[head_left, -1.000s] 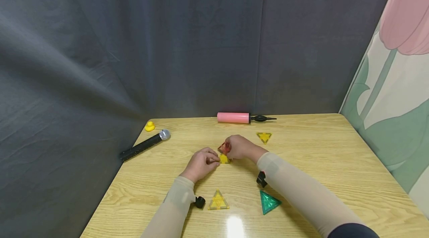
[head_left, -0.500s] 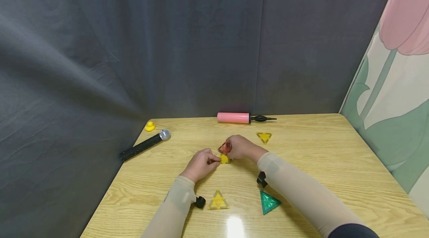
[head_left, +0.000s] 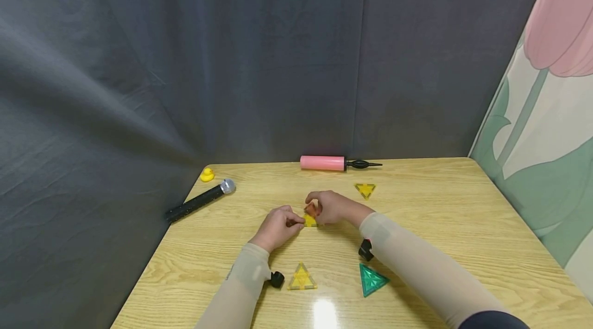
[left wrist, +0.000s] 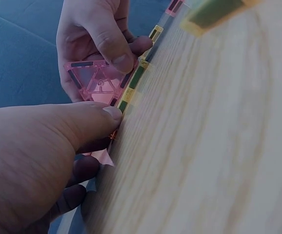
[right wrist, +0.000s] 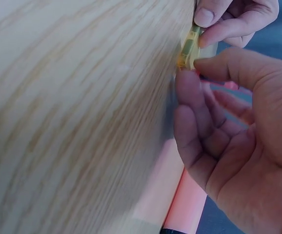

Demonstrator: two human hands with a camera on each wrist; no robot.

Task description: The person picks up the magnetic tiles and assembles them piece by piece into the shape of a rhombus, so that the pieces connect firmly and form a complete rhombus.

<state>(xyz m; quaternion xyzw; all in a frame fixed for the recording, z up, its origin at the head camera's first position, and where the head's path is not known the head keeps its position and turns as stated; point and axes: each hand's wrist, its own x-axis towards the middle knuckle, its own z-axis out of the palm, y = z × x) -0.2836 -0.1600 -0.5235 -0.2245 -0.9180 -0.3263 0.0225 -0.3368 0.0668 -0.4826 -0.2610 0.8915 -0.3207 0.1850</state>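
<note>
At mid-table in the head view, my left hand (head_left: 276,229) pinches the left corner of a small yellow triangular tile (head_left: 309,221) lying low on the wood. My right hand (head_left: 335,208) holds a translucent red triangular tile (head_left: 311,209) at the yellow one's far side, its fingers curled round it. The left wrist view shows this tile as pink (left wrist: 101,87), tilted up and meeting the yellow tile's edge (left wrist: 137,75). In the right wrist view, thumb and fingertips of my right hand (right wrist: 243,126) are at the end of the yellow tile (right wrist: 190,48); the fingers hide most of the red one.
Nearer the front lie a yellow triangle (head_left: 302,277) and a green triangle (head_left: 372,280). Another yellow triangle (head_left: 365,190) is behind the right hand. Along the back are a pink pump (head_left: 323,162) and a yellow duck (head_left: 207,174); a black microphone (head_left: 196,205) lies at the left edge.
My right hand has shifted slightly to the right and its fingers have changed position, with the red tile looking more tilted up. The left fingers have closed together on the yellow tile's corner.
</note>
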